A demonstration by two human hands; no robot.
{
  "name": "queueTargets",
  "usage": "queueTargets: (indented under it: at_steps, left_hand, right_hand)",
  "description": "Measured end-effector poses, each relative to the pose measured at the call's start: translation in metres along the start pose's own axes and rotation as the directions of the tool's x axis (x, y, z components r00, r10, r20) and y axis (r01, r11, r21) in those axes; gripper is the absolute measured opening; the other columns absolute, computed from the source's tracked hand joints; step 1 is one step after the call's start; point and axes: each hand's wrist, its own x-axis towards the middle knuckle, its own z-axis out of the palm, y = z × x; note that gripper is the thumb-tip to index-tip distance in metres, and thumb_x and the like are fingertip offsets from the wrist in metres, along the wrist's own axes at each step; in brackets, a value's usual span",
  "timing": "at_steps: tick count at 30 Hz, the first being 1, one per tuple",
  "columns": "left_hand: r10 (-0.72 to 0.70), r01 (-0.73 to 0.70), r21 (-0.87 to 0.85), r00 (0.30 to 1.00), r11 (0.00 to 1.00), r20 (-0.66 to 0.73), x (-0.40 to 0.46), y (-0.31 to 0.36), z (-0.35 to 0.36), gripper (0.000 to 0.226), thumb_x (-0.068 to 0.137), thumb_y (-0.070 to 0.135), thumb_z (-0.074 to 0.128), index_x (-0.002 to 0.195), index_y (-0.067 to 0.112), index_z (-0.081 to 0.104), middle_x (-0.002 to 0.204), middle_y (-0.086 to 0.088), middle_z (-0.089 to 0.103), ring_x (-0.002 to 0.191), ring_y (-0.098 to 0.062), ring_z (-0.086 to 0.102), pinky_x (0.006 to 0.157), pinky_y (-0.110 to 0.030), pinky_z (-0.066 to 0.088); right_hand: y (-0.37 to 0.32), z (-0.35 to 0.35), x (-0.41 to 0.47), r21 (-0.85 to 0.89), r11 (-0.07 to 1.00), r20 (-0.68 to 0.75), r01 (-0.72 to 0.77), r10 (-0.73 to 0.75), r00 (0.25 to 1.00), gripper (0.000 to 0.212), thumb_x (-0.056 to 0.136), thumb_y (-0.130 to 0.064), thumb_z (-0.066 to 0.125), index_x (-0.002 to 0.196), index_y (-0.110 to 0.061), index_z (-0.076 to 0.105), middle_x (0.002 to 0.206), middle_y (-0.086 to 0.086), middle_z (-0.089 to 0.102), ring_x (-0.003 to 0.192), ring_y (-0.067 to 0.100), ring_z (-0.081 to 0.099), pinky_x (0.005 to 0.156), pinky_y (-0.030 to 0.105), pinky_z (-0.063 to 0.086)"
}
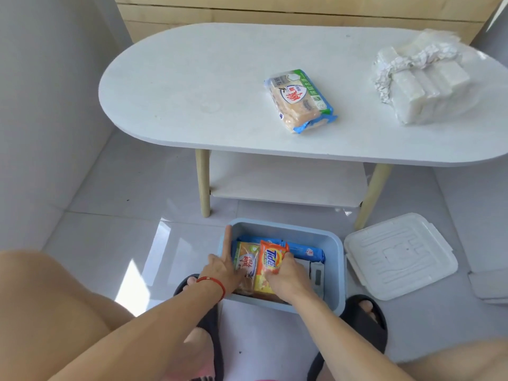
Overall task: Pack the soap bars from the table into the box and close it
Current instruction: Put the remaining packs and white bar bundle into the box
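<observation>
A light blue box (334, 266) stands open on the floor between my feet. Inside lie several wrapped soap bars, among them a green-yellow one (245, 259) and blue ones (306, 250) at the back. My right hand (288, 279) is shut on an orange Tide soap bar (270, 259), holding it on edge inside the box. My left hand (221, 266) rests on the box's left side, index finger stretched along the rim, the other fingers against the green-yellow bar. A blue-wrapped soap pack (299, 101) and a bundle of white soap bars in clear plastic (420, 81) lie on the white table (192, 86).
The box's white lid (398, 255) lies flat on the floor right of the box. The table has wooden legs and a lower shelf (286, 182). My feet in black slippers (365, 320) flank the box. A grey wall stands at the left.
</observation>
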Motion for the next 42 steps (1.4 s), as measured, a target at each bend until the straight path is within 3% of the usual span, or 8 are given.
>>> queueTargets:
  at_steps: [7,13,16,19,24,29,35,42]
  left_hand:
    - [-0.065,0.066,0.039,0.997,0.997,-0.032,-0.014,-0.005,0.009,0.098,0.095,0.051,0.049,0.145,0.04,-0.034,0.092,-0.008,0.045,0.065,-0.015,0.048,0.062,-0.034,0.039]
    - [-0.128,0.137,-0.053,0.981,0.989,0.148,-0.026,0.007,-0.003,0.109,0.093,0.04,0.06,0.142,0.043,-0.037,0.115,-0.017,0.057,0.092,-0.028,0.065,0.089,-0.047,0.055]
    - [-0.101,0.094,0.128,0.993,0.987,0.057,-0.033,0.028,-0.033,0.087,0.088,0.043,0.06,0.153,0.033,0.004,0.119,-0.014,0.054,0.106,-0.031,0.063,0.095,-0.043,0.051]
    - [0.109,-0.074,0.209,0.981,0.975,-0.163,-0.047,0.061,-0.079,0.048,0.086,0.045,0.051,0.129,0.022,0.046,0.118,-0.011,0.054,0.105,-0.035,0.06,0.081,-0.04,0.046]
    - [0.388,-0.396,0.08,0.806,0.915,-0.448,-0.082,0.117,-0.171,0.03,0.078,0.039,0.053,0.106,0.029,0.061,0.097,-0.002,0.071,0.092,-0.031,0.064,0.071,-0.033,0.042]
    - [0.567,-0.605,0.133,0.614,0.785,-0.549,-0.086,0.156,-0.247,0.028,0.079,0.027,0.054,0.104,0.019,0.063,0.091,-0.005,0.069,0.091,-0.032,0.062,0.078,-0.039,0.05]
    - [0.531,-0.562,0.1,0.689,0.821,-0.493,-0.058,0.16,-0.235,0.05,0.083,0.018,0.057,0.133,0.011,0.053,0.123,-0.016,0.056,0.113,-0.034,0.055,0.092,-0.037,0.045]
    - [0.684,-0.574,0.38,0.541,0.726,-0.489,-0.057,0.157,-0.23,0.07,0.077,0.012,0.059,0.144,0.021,0.039,0.152,-0.005,0.035,0.132,-0.032,0.034,0.093,-0.048,0.046]
  right_hand:
    - [0.013,0.003,-0.001,-0.007,1.0,0.105,0.028,-0.027,0.994,0.061,0.094,-0.01,0.065,0.149,-0.02,0.039,0.12,0.0,0.062,0.107,0.016,0.062,0.09,0.03,0.055]
    - [0.002,-0.024,-0.006,-0.09,0.995,0.172,0.053,-0.037,0.984,0.008,0.094,-0.015,0.061,0.099,-0.021,0.062,0.094,-0.001,0.066,0.083,0.014,0.064,0.074,0.03,0.055]
    - [-0.025,-0.051,-0.02,-0.267,0.955,0.115,0.132,-0.105,0.988,0.01,0.092,-0.019,0.056,0.083,-0.016,0.057,0.078,0.0,0.06,0.068,0.016,0.058,0.058,0.031,0.049]
    - [-0.06,-0.091,-0.039,-0.249,0.924,-0.027,0.29,-0.306,0.952,0.024,0.095,-0.028,0.054,0.105,-0.014,0.071,0.103,0.005,0.071,0.094,0.024,0.068,0.086,0.042,0.058]
    - [-0.119,-0.175,-0.085,-0.073,0.859,-0.266,0.507,-0.506,0.82,0.022,0.09,-0.028,0.056,0.104,-0.029,0.074,0.094,-0.008,0.076,0.079,0.015,0.073,0.068,0.029,0.058]
    - [-0.163,-0.24,-0.075,-0.303,0.78,-0.507,0.547,-0.618,0.601,0.025,0.09,-0.025,0.057,0.106,-0.024,0.076,0.102,0.003,0.073,0.096,0.026,0.068,0.082,0.038,0.055]
    - [-0.164,-0.23,-0.031,-0.579,0.773,-0.436,0.26,-0.562,0.703,0.069,0.089,-0.067,0.049,0.127,-0.009,0.055,0.125,0.016,0.062,0.119,0.038,0.051,0.094,0.047,0.046]
    - [-0.167,-0.248,-0.04,-0.508,0.727,-0.232,0.462,-0.632,0.74,0.06,0.068,-0.054,0.07,0.115,-0.019,0.062,0.103,0.004,0.069,0.098,0.028,0.062,0.07,0.036,0.046]
